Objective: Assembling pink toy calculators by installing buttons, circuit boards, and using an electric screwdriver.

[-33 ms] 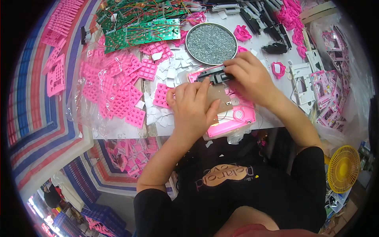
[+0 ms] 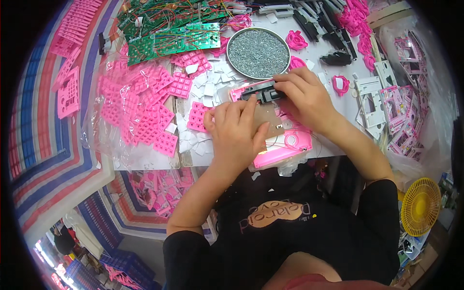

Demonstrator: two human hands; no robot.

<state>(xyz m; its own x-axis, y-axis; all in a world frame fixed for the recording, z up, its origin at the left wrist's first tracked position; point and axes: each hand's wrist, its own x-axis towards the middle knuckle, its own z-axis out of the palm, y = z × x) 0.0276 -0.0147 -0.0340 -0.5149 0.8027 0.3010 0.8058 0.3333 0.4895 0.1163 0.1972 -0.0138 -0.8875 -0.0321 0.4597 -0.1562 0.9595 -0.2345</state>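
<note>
Close to the table's near edge lies a pink plastic casing [image 2: 275, 155]. A brown circuit board [image 2: 267, 122] sits on it, with thin wires below. My left hand [image 2: 236, 126] bends over the board and holds it, thumb on its face, index fingertip at the edge of a black plastic part [image 2: 263, 94]. That long black part lies across the casing's far end. My right hand [image 2: 304, 100] grips its right end between thumb and fingers. The undersides of the board and the black part are hidden.
A round tin of small screws [image 2: 258, 52] stands just beyond the casing. Pink keypads [image 2: 140, 104] heap up at left, beside white paper pieces [image 2: 193, 140]. Green circuit boards [image 2: 176, 42] with wires lie far left. Printed panels [image 2: 398, 108] in a plastic bag are at right.
My right hand has shifted very slightly, its fingers a little lower at the black part. My left hand, the board and the casing look the same.
</note>
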